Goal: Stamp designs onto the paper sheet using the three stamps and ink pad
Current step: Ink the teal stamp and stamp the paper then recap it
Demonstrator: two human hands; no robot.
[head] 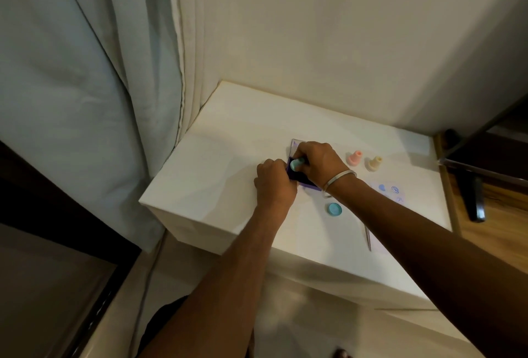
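My right hand (317, 162) grips a teal stamp (296, 164) and presses its face down on the dark purple ink pad (305, 182). My left hand (273, 183) holds the pad's left edge with curled fingers. A pink stamp (354, 157) and a cream stamp (375, 163) stand upright to the right of the pad. The paper sheet (391, 195) lies under my right forearm and shows several blue-purple prints. A round teal cap (335, 209) lies on the table in front of the pad.
The white table (217, 163) ends at a wall behind and a curtain (114, 72) on the left. A thin clear lid (368, 236) lies near the front edge. A dark stand (475, 197) sits on the wooden floor to the right.
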